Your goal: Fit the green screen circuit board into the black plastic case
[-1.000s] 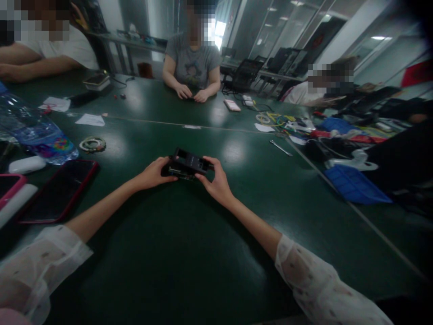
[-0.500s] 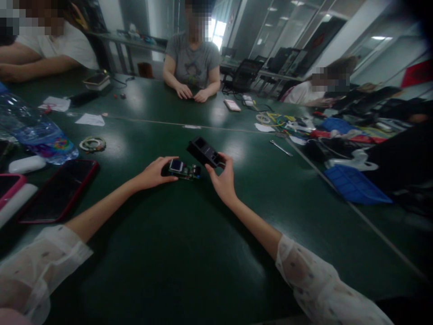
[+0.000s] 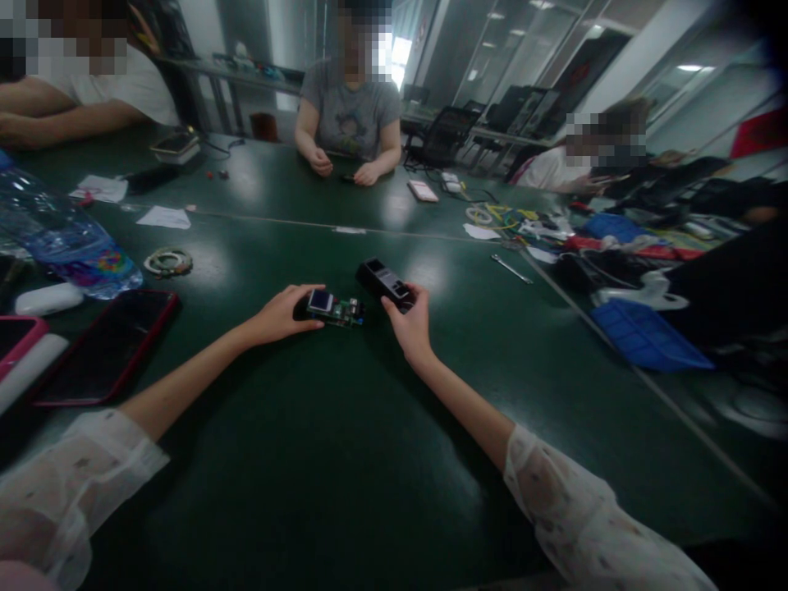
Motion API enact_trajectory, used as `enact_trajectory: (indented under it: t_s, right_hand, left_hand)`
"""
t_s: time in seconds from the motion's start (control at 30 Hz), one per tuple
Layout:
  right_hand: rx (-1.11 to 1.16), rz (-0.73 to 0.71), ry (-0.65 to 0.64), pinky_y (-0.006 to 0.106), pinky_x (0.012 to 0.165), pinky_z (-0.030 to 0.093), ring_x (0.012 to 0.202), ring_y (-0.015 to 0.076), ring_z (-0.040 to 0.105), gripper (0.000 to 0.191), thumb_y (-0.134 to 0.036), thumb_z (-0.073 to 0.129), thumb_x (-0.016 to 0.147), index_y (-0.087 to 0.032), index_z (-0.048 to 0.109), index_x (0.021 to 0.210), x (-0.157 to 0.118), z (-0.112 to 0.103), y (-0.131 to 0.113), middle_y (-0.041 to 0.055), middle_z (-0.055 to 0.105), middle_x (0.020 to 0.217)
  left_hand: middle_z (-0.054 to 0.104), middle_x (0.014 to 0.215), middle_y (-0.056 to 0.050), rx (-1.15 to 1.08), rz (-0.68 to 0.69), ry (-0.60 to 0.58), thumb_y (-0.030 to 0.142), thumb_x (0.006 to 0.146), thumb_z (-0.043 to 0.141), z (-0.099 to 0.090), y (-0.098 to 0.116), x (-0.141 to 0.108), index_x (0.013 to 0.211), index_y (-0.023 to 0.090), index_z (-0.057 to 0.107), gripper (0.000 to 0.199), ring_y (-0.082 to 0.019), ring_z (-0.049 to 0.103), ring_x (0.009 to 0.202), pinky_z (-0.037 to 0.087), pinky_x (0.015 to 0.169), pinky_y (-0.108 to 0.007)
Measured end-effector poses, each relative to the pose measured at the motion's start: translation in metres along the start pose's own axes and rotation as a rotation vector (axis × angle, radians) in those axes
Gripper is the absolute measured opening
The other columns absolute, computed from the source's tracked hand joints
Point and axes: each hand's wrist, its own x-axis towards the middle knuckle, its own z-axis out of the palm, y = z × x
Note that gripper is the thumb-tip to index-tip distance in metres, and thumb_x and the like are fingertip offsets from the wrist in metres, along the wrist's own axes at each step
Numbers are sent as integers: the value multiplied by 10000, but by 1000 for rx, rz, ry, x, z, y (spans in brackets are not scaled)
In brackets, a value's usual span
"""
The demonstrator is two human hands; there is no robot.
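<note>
Near the middle of the dark green table, my left hand grips a circuit board by its left end, thumb on the near side and fingers on the far side. A small square screen sits on the board's left part, and green circuitry with small parts shows to the right. My right hand holds a black plastic casing by its near right end, tilted, with openings in its upper face. A small gap separates casing and board. The fingers under the casing are partly hidden.
To my left lie a red-edged phone, a plastic bottle, a white case and a coil. Rightward are a wrench, a blue tray and tangled cables. A person sits opposite; others sit left and right.
My right hand has moved the black casing slightly right and toward me, away from the board, and its tilt has changed. My left hand and the board stay put. The person opposite has parted their hands.
</note>
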Motion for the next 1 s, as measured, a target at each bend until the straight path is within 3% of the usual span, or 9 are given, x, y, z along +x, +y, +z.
enact_trajectory:
  t_s: [0.2, 0.67, 1.0]
  right_hand:
    - [-226, -97, 49, 579, 1058, 377, 1207, 303, 455, 497, -285, 647, 783, -203, 442, 1228, -2, -5, -3, 140, 468, 1255]
    - [-241, -98, 50, 589, 1027, 401, 1185, 307, 468, 472, -293, 621, 812, -211, 434, 1238, -3, -2, 0, 133, 469, 1232]
    - [-196, -69, 4, 608, 1044, 384, 1215, 325, 461, 493, -297, 631, 807, -193, 427, 1244, -2, -2, 0, 154, 468, 1260]
  left_hand:
    - [497, 1345, -105, -21, -26, -2, 500, 812, 697, 0, -2, 0, 1457, 313, 374, 745, -317, 507, 1198, 446, 967, -516]
    - [511, 1353, -103, 5, 27, 20, 484, 814, 702, 2, -3, 1, 1450, 288, 391, 734, -311, 495, 1222, 418, 1003, -503]
    - [490, 1358, -103, -18, -11, 1, 499, 816, 693, 1, -3, 0, 1454, 314, 381, 734, -315, 498, 1215, 437, 977, -505]
